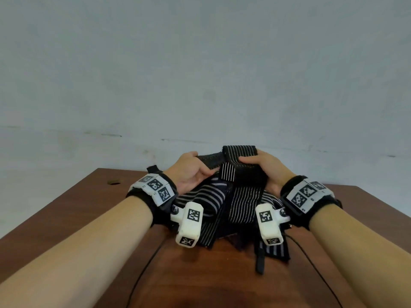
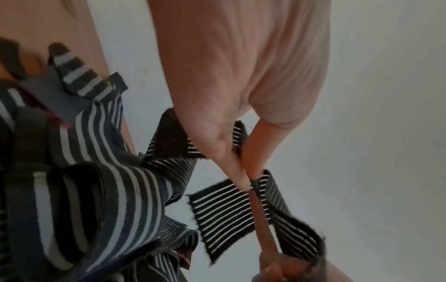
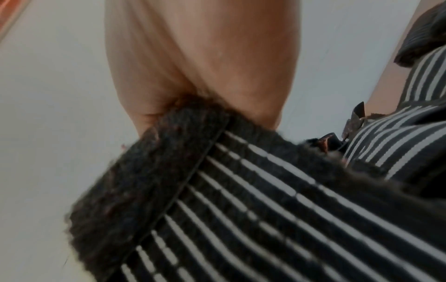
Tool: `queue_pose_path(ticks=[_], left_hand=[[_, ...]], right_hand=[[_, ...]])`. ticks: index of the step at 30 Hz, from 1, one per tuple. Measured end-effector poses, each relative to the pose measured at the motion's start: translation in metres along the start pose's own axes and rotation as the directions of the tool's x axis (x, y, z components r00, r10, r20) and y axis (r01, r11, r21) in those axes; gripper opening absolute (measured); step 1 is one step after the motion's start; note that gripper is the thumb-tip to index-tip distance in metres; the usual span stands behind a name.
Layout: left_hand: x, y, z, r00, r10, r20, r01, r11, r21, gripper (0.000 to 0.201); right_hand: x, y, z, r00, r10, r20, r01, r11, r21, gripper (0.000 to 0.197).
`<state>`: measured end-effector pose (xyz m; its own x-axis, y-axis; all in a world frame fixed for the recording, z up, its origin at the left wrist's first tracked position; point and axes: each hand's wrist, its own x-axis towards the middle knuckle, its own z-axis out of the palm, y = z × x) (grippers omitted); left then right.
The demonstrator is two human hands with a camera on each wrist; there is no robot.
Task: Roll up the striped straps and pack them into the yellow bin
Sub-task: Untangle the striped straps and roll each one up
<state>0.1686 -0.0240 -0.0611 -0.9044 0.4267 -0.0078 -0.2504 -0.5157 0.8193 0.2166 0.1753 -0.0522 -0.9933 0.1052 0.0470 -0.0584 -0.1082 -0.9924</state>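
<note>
Both forearms are seen closest to the head camera, each banded at the wrist by a black cuff with white marker tiles (image 1: 155, 189) and a white camera block (image 1: 189, 223). Beyond them, a heap of striped straps (image 1: 200, 203) is spread on the brown desk (image 1: 66, 207), black and grey with white lines, some ends trailing toward the near edge; a plain black tab (image 1: 259, 262) lies at the near side of the heap. One narrow-striped strap (image 1: 240, 156) is lifted above the heap and is grasped from both sides. The left hand (image 1: 191, 170) is closed on its fuzzy black end, thumb and fingers pinching the fabric, as is confirmed in the left wrist view, where the left hand (image 2: 231, 106) is seen pinching the strap (image 2: 224, 215) with a short striped flap hanging below. The right hand (image 1: 264, 167) is curled around the strap's other part, thumb laid across the top. In the right wrist view the right hand (image 3: 200, 63) is seen gripping the fuzzy end of the strap (image 3: 241, 200) just under the palm. A thin black cable (image 1: 142, 274) is trailed across the desk.
</note>
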Motion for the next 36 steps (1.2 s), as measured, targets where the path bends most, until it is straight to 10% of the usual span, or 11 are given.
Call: queue_pose_path(ticks=[4,17,20,25,29,36], left_hand=[[-0.008,0.001,-0.002,0.999,0.002,0.036,-0.007,0.989,0.15,0.027],[-0.012,-0.017,0.007,0.978,-0.039,0.207,-0.125,0.683,0.72,0.044],[-0.008,-0.015,-0.001,0.989,-0.027,0.149,-0.092,0.67,0.736,0.066],[-0.005,-0.011,0.0,0.996,0.084,0.035,-0.089,0.822,0.562,0.037],[-0.014,-0.018,0.006,0.993,-0.083,0.081,0.02,0.809,0.587,0.018],[-0.014,-0.039,0.003,0.972,-0.232,0.047,0.128,0.68,0.722,0.082]], right_hand=[[-0.003,-0.004,-0.001,0.996,-0.085,-0.027,0.085,0.996,-0.018,0.024],[0.0,-0.006,0.0,0.946,-0.199,-0.256,0.262,0.933,0.245,0.033],[0.005,-0.004,-0.015,0.903,-0.098,-0.418,0.194,0.962,0.193,0.022],[0.007,0.009,-0.025,0.914,0.101,-0.393,-0.143,0.986,-0.08,0.005],[0.008,0.015,-0.017,0.935,0.077,-0.346,-0.039,0.992,0.117,0.033],[0.012,0.008,-0.012,0.917,-0.097,-0.387,0.202,0.949,0.243,0.034]])
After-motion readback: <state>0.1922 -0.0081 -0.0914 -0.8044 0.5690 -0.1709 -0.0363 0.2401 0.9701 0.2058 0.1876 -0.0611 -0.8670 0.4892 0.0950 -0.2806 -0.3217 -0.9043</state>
